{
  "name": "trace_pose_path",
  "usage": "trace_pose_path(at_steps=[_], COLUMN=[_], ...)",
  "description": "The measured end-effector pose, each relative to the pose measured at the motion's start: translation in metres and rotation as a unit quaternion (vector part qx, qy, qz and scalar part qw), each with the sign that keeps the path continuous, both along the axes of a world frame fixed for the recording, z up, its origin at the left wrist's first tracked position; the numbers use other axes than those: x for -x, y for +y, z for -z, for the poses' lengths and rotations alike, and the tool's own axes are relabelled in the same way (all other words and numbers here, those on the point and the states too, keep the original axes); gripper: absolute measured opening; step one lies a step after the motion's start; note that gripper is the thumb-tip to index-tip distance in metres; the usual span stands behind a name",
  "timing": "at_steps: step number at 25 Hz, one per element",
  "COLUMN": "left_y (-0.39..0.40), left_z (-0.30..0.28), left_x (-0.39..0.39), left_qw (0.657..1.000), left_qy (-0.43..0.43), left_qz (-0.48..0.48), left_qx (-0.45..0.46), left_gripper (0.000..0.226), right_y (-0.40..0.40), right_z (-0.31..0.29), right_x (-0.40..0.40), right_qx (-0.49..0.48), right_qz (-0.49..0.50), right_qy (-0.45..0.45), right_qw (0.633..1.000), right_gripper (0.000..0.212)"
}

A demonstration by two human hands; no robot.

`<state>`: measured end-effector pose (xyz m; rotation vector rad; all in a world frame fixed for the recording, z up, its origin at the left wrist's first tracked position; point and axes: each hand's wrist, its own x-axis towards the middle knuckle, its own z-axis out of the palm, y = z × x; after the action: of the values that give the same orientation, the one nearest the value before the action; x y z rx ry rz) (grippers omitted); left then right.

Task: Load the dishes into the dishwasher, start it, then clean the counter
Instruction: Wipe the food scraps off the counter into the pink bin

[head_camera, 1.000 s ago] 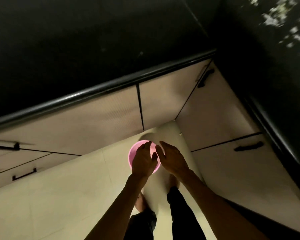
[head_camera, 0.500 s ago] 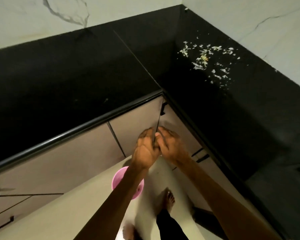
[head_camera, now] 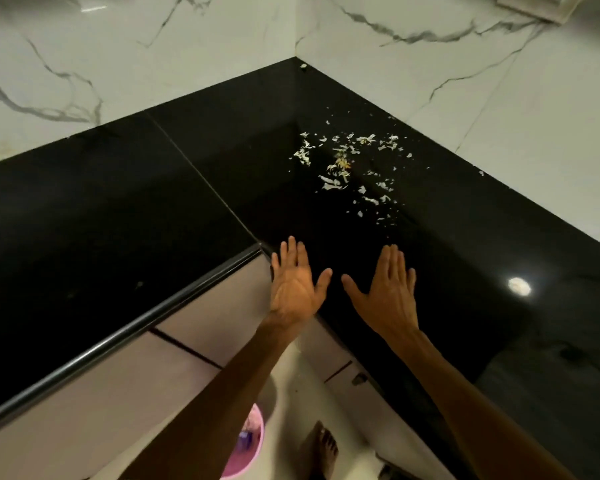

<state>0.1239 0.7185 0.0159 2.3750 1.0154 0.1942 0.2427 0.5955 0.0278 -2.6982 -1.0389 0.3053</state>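
A black L-shaped counter (head_camera: 118,216) fills the corner. White and yellowish scraps (head_camera: 347,168) lie scattered on it toward the back right. My left hand (head_camera: 297,282) is spread flat with straight fingers over the inner corner edge of the counter. My right hand (head_camera: 388,289) is spread the same way over the black surface, just to its right. Both hands hold nothing. The scraps lie beyond the fingertips, apart from both hands. A pink bucket (head_camera: 253,441) stands on the floor below, partly hidden by my left forearm.
White marble walls (head_camera: 153,57) close the counter on two sides. Beige cabinet fronts (head_camera: 94,403) with dark handles run under the counter. A bare foot (head_camera: 326,448) stands on the pale floor beside the bucket. A ceiling light reflects on the counter at right (head_camera: 519,286).
My hands rose from the pink bucket near the floor, came together at the cabinet corner, then parted and spread flat over the counter edge. The view tilted up to the counter and scraps.
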Motion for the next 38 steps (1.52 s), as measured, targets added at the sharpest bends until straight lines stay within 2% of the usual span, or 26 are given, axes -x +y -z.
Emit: trace_pose_path(at_steps=[3,8,14,21,24,26,29,31,33,36,37,38], left_y=[0.028,0.058,0.109,0.151,0.151,0.149,0.150,0.151,0.151,0.154,0.153,0.153], left_z=[0.014,0.025,0.028,0.029,0.027,0.024,0.023,0.024,0.025,0.025,0.024,0.023], left_x=[-0.037,-0.094,-0.152,-0.199,-0.199,-0.197,-0.197,-0.197,-0.196,-0.195,-0.194,-0.193], left_qw=[0.994,0.987,0.984,0.984,0.988,0.993,0.996,0.998,0.999,1.000,1.000,1.000], left_qy=[0.111,0.114,0.128,0.122,0.101,0.071,0.044,0.028,0.000,-0.018,-0.015,-0.011], left_qz=[0.011,-0.037,-0.027,-0.015,-0.018,-0.009,-0.006,-0.011,-0.015,-0.009,-0.004,0.002], left_qx=[-0.019,-0.109,-0.125,-0.128,-0.116,-0.095,-0.071,-0.062,-0.031,-0.002,-0.003,-0.008], left_gripper=[0.094,0.106,0.096,0.083,0.082,0.077,0.073,0.074,0.075,0.076,0.075,0.074], right_y=[-0.007,0.043,0.128,0.206,0.200,0.162,0.084,0.079,0.111,0.162,0.170,0.172], right_z=[0.017,0.029,0.036,0.041,0.026,0.020,0.028,0.042,0.045,0.035,0.031,0.027], right_x=[-0.039,-0.083,-0.144,-0.202,-0.206,-0.184,-0.109,-0.089,-0.097,-0.135,-0.150,-0.170], right_qx=[0.086,0.084,0.057,0.047,-0.004,-0.044,0.005,0.054,0.056,0.043,0.015,-0.034], right_qz=[0.056,0.068,0.029,-0.064,-0.094,-0.047,0.068,0.094,0.106,0.041,-0.008,-0.043], right_qy=[0.008,-0.010,-0.034,-0.037,0.028,0.019,-0.052,-0.037,-0.022,-0.020,-0.014,0.030], right_qw=[0.995,0.994,0.997,0.996,0.995,0.998,0.996,0.993,0.993,0.998,1.000,0.998], right_gripper=[0.115,0.115,0.103,0.087,0.085,0.086,0.097,0.100,0.099,0.091,0.087,0.081])
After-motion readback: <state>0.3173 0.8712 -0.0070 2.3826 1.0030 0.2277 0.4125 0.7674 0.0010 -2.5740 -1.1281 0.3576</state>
